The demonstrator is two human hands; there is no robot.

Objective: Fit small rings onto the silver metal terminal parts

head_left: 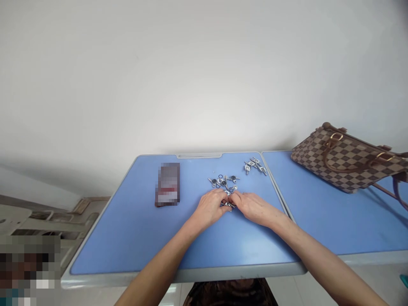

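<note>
My left hand (211, 204) and my right hand (251, 207) meet over the blue table, their fingers bent and closed around a small silver metal part (228, 205). The fingers cover most of it, so its exact kind is hidden. Just beyond my fingertips lies a loose cluster of small metal pieces, some with black round discs (224, 183), along with rings (220, 176). Farther back on the right is a separate pile of similar silver metal pieces (254, 165).
The blue table (140, 246) has a grey rim. A phone-like dark rectangle (168, 183), blurred by pixels, lies to the left. A brown checkered handbag (347, 159) rests on the adjoining blue table (347, 221). A white wall (204, 76) stands behind.
</note>
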